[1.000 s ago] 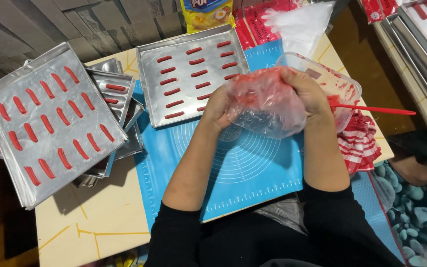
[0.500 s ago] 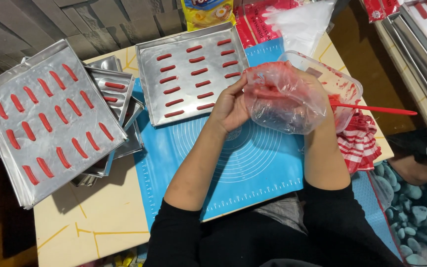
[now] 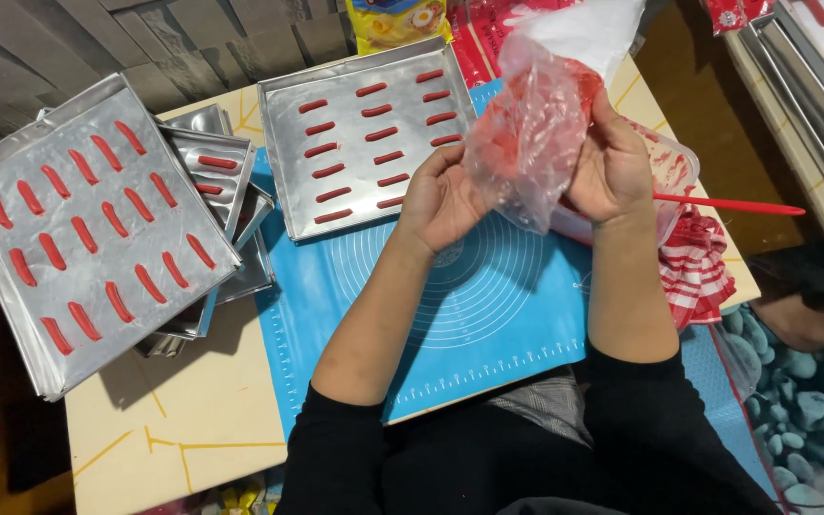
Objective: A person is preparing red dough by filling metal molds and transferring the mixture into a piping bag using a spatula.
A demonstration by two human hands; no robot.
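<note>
Item: clear plastic piping bag [image 3: 536, 124] smeared with red paste, raised over the far edge of the blue silicone mat [image 3: 469, 305], near the table's far right corner. Your right hand [image 3: 612, 167] is clamping the bag's side with fingers closed on it; your left hand [image 3: 441, 195] is pressing against its lower side, and whether those fingers are closing round it I cannot tell

Adjacent: steel tray [image 3: 364, 133] with rows of red piped strips, lying just left of the bag at the table's far edge; stack of trays [image 3: 97, 229] overhanging the left edge; red spatula [image 3: 727, 203] and bowl [image 3: 674, 167] behind your right hand

Risks: you are squeezing a thin, crumpled film, so paste may be bursting out of a fold or the open top, dripping onto the mat. The overhanging stack could tip if you are nudging it
</note>
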